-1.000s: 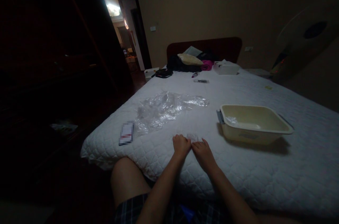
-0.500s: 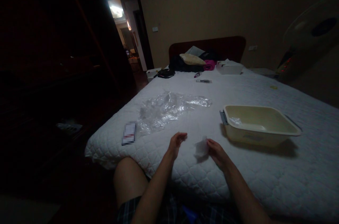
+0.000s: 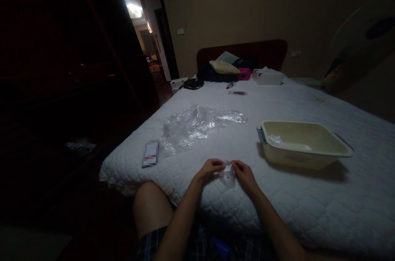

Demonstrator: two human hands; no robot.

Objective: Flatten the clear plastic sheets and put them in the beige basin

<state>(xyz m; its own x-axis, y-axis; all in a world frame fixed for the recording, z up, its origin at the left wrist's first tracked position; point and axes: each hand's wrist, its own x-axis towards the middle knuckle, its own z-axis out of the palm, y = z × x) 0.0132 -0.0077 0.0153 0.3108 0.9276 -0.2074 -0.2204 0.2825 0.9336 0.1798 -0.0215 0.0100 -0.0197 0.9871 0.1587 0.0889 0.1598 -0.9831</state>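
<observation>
A small clear plastic bag hangs between my two hands, just above the white quilted bed cover. My left hand pinches its upper left edge, fingers closed. On the other side, my right hand grips the upper right edge between thumb and fingers. Beyond my hands, a large heap of crumpled clear plastic is spread over the bed. To the right stands a cream plastic tub with grey side handles, and a small piece of clear plastic lies inside it.
A blurred-out flat rectangular item lies near the left bed edge. Further back are a small slim packet, a white box, a black bag and piled pillows and clothes. A fan stands at right.
My left hand has moved right and taken hold of the plastic bag. My right hand has shifted slightly left with it, so both hands are now close together.
</observation>
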